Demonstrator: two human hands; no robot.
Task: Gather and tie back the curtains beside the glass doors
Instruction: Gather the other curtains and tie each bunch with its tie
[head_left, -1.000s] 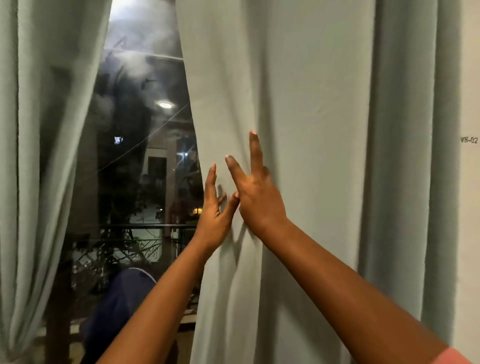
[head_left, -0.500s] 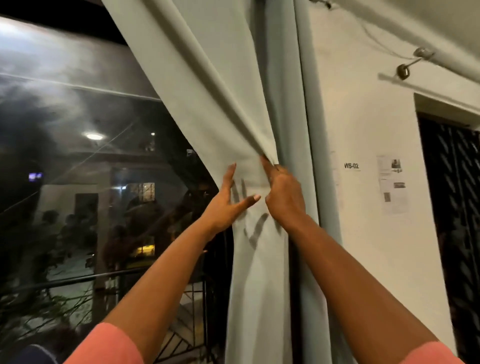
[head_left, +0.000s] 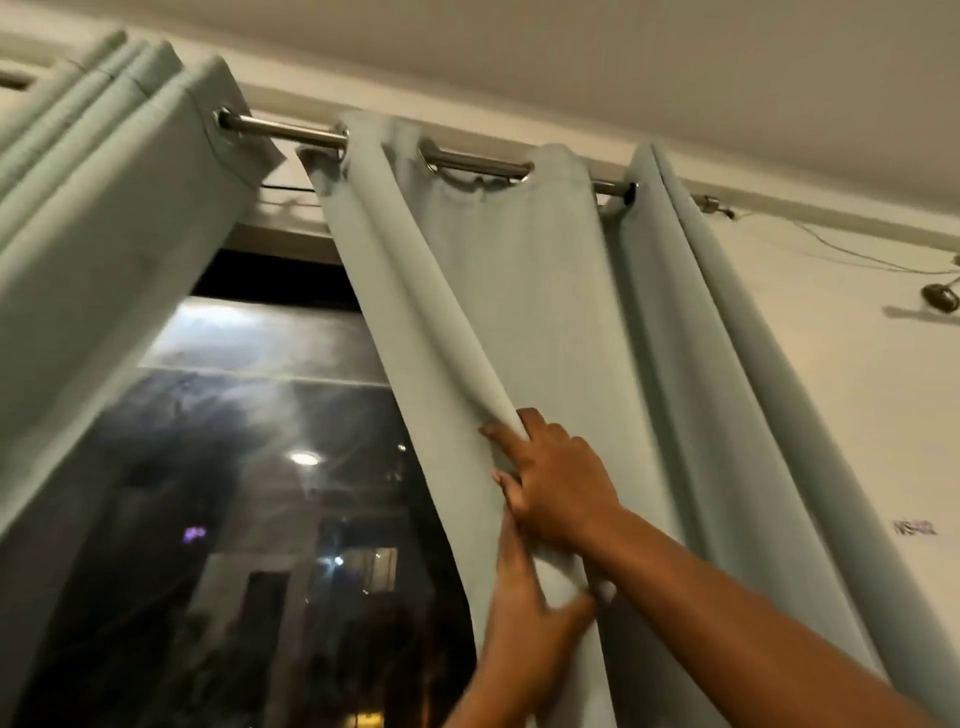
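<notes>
A pale green right curtain (head_left: 524, 291) hangs by eyelets from a steel rod (head_left: 291, 130) and is bunched toward the wall. My right hand (head_left: 556, 483) grips a fold of its left edge, fingers curled over the cloth. Just below, my left hand (head_left: 524, 623) holds the same edge, thumb across the front of the fabric and fingers partly hidden behind it. The left curtain (head_left: 98, 234) hangs in folds at the left side. Between them the dark glass door (head_left: 249, 519) shows reflections.
A white wall (head_left: 841, 389) lies right of the curtain, with a thin wire (head_left: 831, 249) and a small dark fixture (head_left: 940, 299) on it. The ceiling (head_left: 571, 62) is close above the rod. A lamp reflection (head_left: 304, 458) shows in the glass.
The view has tilted up to the rod. Both hands have closed more tightly on the right curtain's edge, the right now above the left, and the fold is pulled further right.
</notes>
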